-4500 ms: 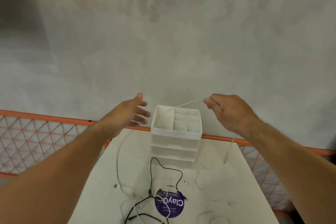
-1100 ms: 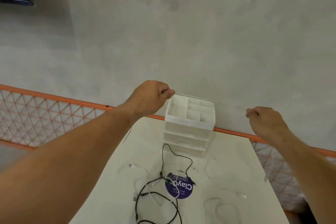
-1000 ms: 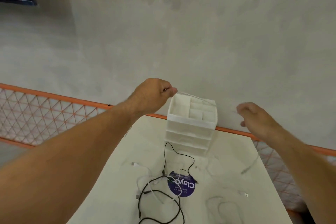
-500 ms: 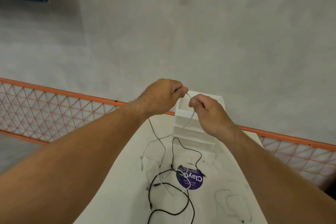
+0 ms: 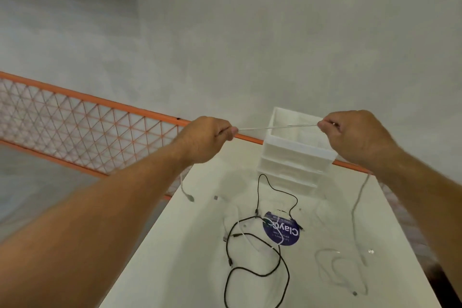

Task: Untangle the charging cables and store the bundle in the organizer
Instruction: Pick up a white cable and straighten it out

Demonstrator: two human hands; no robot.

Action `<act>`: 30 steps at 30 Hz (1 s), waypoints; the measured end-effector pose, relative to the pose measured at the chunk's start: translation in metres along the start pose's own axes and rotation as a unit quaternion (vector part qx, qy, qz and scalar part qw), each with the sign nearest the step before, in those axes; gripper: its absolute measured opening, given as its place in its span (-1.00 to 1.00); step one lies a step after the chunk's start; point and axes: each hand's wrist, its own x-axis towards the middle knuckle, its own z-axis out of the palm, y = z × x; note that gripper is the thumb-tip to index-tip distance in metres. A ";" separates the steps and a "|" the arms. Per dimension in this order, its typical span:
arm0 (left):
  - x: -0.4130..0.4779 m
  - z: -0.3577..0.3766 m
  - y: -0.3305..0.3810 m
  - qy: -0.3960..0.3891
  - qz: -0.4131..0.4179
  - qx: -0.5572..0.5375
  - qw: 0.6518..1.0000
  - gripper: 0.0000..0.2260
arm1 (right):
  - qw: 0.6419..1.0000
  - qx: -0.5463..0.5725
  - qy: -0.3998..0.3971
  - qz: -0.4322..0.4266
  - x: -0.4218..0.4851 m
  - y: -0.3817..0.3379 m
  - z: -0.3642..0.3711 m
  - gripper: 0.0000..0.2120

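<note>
While our left hand [image 5: 207, 140] and right hand [image 5: 355, 137] each pinch the white charging cable [image 5: 275, 127], stretched taut near the drawer organizer [image 5: 297, 157] at the far table [image 5: 190, 257] edge, we judge this the straightening step; next we should fold it into loops.

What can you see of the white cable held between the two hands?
The white cable is thin and looks plastic-coated. The left hand and right hand each pinch it, holding a taut, nearly level span in front of the top of the organizer. One end hangs below the left hand, ending in a small plug; the other drops from the right hand onto the table.
</note>
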 end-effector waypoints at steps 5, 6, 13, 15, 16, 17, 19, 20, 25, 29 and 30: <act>-0.014 0.013 -0.035 -0.011 -0.013 0.001 1.000 -0.69 | 0.997 -0.075 -0.013 0.016 0.001 0.023 0.021 -0.68; -0.017 0.016 -0.040 -0.019 -0.022 0.011 1.000 -0.67 | 0.997 -0.077 -0.021 0.023 -0.002 0.024 0.026 -0.67; -0.066 0.058 -0.078 -0.099 -0.055 0.082 0.990 -0.62 | 0.992 -0.082 -0.082 0.039 -0.047 0.028 0.094 -0.70; -0.083 0.078 -0.090 -0.122 -0.056 0.097 0.986 -0.65 | 0.989 -0.066 -0.119 0.060 -0.066 0.027 0.117 -0.69; -0.091 0.087 -0.096 -0.130 -0.057 0.105 0.984 -0.66 | 0.986 -0.051 -0.143 0.070 -0.075 0.025 0.126 -0.67; -0.099 0.093 -0.103 -0.139 -0.061 0.115 0.982 -0.67 | 0.982 -0.038 -0.171 0.078 -0.084 0.024 0.135 -0.64; -0.117 0.103 -0.121 -0.157 -0.074 0.147 0.974 -0.67 | 0.970 -0.025 -0.226 0.085 -0.100 0.022 0.149 -0.62; -0.125 0.106 -0.129 -0.168 -0.081 0.167 0.968 -0.66 | 0.965 -0.022 -0.248 0.087 -0.108 0.022 0.156 -0.61; -0.155 0.134 -0.154 -0.226 -0.077 0.217 0.947 -0.62 | 0.937 0.022 -0.324 0.132 -0.144 0.028 0.185 -0.63; -0.173 0.161 -0.151 -0.251 -0.091 0.201 0.943 -0.62 | 0.925 0.021 -0.352 0.140 -0.156 0.029 0.196 -0.64; -0.175 0.165 -0.150 -0.254 -0.092 0.197 0.942 -0.63 | 0.924 0.014 -0.356 0.139 -0.157 0.029 0.197 -0.66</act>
